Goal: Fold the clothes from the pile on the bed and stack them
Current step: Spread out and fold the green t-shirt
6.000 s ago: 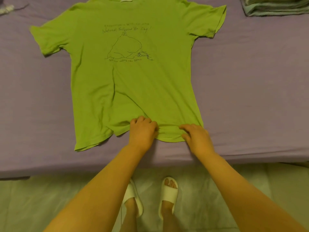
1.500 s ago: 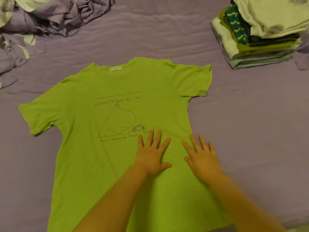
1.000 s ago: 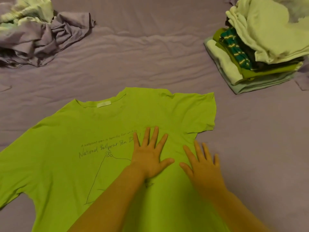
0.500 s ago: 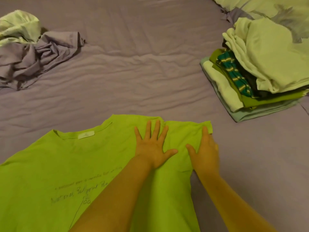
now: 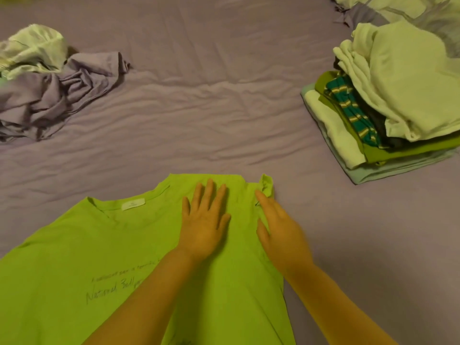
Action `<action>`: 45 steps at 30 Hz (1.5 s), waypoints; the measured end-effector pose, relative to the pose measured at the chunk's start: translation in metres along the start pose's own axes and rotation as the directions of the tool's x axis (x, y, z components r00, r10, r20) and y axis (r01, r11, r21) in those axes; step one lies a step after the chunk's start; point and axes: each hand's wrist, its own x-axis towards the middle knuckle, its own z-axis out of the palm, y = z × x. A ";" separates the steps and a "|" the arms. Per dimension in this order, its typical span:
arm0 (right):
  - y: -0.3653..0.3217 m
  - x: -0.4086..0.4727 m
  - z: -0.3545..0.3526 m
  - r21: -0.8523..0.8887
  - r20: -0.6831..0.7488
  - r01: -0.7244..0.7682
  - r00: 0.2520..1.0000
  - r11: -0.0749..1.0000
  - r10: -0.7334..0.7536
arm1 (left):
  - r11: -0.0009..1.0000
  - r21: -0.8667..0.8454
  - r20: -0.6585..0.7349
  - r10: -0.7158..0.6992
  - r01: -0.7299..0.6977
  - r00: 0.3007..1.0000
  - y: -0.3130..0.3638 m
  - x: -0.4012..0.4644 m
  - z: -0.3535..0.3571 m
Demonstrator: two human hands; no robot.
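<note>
A bright green T-shirt (image 5: 99,257) with dark printed lettering lies face up on the purple bed sheet (image 5: 211,108), collar towards the far side. My left hand (image 5: 204,220) presses flat on its shoulder, fingers spread, just right of the collar. My right hand (image 5: 281,232) lies beside it on the shirt's right edge, fingers straight, touching the sleeve (image 5: 266,185), which is bunched inward with a small crumpled tip standing up. The stack of folded clothes (image 5: 398,95) sits at the right. The unfolded pile (image 5: 49,83) lies at the far left.
The stack holds white, green, striped teal and pale blue pieces, with a loosely laid white garment on top. The pile is crumpled purple and pale cloth. Wrinkled sheet stretches between the shirt, pile and stack.
Both hands slid from the hem up the shirt to its shoulder, smoothing it. In the last half second the right sleeve went from lying flat outward to bunched inward under my right hand.
</note>
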 end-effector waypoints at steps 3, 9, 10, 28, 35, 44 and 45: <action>-0.035 -0.009 0.023 -0.118 0.193 0.269 0.951 0.956 -0.243 | 0.991 0.100 0.101 -0.104 0.094 0.989 -0.019 -0.049 0.004; -0.036 -0.037 0.041 -0.088 0.179 0.299 0.943 0.950 -0.280 | 0.910 -0.356 -0.046 -0.245 0.213 0.968 -0.036 -0.076 -0.017; -0.030 -0.038 0.041 -0.101 0.082 0.241 0.969 0.965 -0.233 | 0.870 -0.441 -0.118 -0.300 0.221 0.946 -0.032 -0.078 -0.020; -0.012 -0.053 0.052 -0.527 0.282 0.083 0.956 0.846 0.082 | 0.943 0.208 0.242 -0.308 0.260 0.920 -0.050 -0.113 -0.001; -0.078 -0.086 0.079 -0.582 0.461 0.283 0.887 0.762 0.023 | 0.926 0.213 0.282 -0.363 0.311 0.888 -0.110 -0.211 -0.019; -0.205 -0.111 0.179 -0.423 0.670 0.498 0.734 0.757 -0.108 | 0.901 0.210 0.169 -0.416 0.380 0.894 -0.219 -0.277 -0.047; -0.219 -0.109 0.189 -0.411 0.670 0.510 0.731 0.755 -0.129 | 0.881 0.213 0.123 -0.454 0.423 0.883 -0.236 -0.282 -0.052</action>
